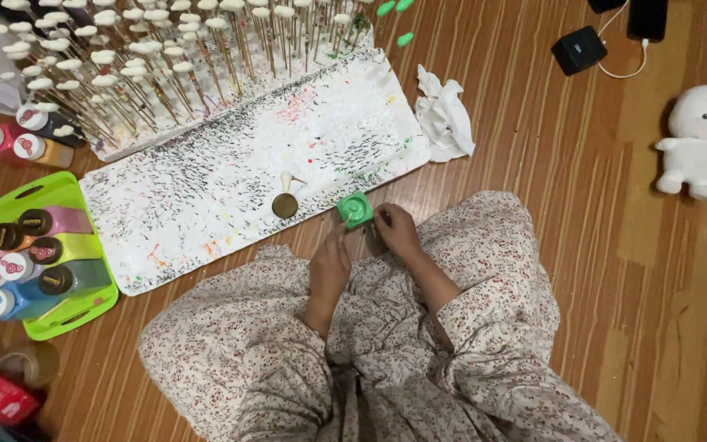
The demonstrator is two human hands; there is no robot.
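Observation:
I sit on a wooden floor in a floral dress. My right hand pinches the edge of a small green paint cup at the near edge of a white foam board. My left hand rests just below the cup, fingers curled toward it; whether it touches the cup is unclear. A round brown cap and a small white piece lie on the board to the left of the cup. Many sticks with white tips stand upright in the board's far part.
A lime green tray of paint bottles sits at the left, with more bottles behind it. A crumpled white cloth lies right of the board. A white plush toy, a black charger block and cable are at the far right.

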